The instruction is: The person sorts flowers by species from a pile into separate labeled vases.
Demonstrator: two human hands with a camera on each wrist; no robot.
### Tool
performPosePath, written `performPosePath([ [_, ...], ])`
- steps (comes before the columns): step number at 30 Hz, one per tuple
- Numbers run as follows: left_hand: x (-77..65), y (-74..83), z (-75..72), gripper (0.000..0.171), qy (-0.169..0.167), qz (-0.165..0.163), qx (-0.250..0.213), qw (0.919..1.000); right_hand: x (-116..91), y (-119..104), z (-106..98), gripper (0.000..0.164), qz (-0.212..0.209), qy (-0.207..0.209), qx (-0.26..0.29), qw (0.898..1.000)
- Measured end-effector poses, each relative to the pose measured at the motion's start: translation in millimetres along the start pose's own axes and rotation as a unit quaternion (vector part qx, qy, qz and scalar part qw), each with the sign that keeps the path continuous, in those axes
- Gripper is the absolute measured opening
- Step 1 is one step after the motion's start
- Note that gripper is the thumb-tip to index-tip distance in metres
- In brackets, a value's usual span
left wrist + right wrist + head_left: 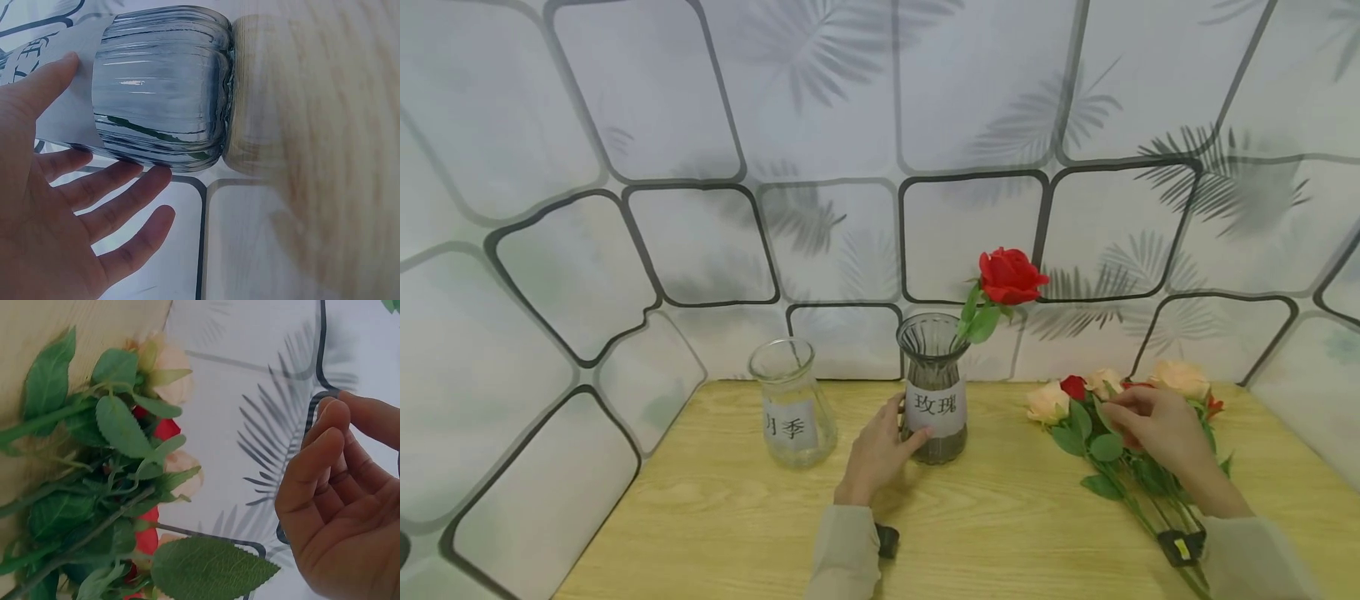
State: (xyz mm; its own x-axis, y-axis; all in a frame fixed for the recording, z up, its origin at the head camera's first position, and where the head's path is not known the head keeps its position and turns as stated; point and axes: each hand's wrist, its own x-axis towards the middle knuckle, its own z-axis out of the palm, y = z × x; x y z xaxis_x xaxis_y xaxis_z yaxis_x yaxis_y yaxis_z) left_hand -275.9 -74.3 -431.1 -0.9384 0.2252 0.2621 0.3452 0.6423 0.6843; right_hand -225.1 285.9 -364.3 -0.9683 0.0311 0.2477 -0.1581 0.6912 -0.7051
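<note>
A grey ribbed glass vase with a white label stands upright on the table. My left hand holds it from the left, thumb on the label and the other fingers along its far side. One red rose leans out of this vase to the right, its green stem showing through the glass in the left wrist view. My right hand hovers over a bunch of flowers, peach and red, lying on the table. Its fingers are loosely bent, thumb near the index fingertip, with nothing visible between them.
A clear glass vase with its own white label stands left of the grey one. The wooden table ends at a backdrop patterned with dark outlines and leaves. Flower stems run toward the front beneath the right wrist.
</note>
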Motion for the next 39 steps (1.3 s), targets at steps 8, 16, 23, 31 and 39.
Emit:
performPosePath([
  [8, -0.5, -1.9, -0.7, 0.073, -0.002, -0.009, 0.001, 1.0, -10.7, 11.5, -0.7, 0.029, 0.016, -0.019, -0.026, 0.999],
  [16, -2.3, -1.1, -0.3, 0.072, -0.003, -0.011, 0.002, 0.9999, -16.9, 26.1, -0.4, 0.027, 0.045, -0.034, -0.015, 0.998],
  [23, -1.7, 0.4, -0.7, 0.072, 0.001, -0.004, 0.0, 1.0, -19.3, 35.2, -1.7, 0.027, 0.046, -0.041, -0.015, 0.998],
  [31, -0.6, 0.6, -1.1, 0.074, -0.001, -0.006, 0.001, 1.0, -20.2, 39.0, -4.3, 0.026, 0.054, -0.048, -0.035, 0.997],
  [39, 0.6, 0.9, -0.6, 0.073, 0.0, -0.006, -0.001, 1.0, -21.6, 47.6, -6.6, 0.025, 0.065, -0.071, -0.045, 0.994],
])
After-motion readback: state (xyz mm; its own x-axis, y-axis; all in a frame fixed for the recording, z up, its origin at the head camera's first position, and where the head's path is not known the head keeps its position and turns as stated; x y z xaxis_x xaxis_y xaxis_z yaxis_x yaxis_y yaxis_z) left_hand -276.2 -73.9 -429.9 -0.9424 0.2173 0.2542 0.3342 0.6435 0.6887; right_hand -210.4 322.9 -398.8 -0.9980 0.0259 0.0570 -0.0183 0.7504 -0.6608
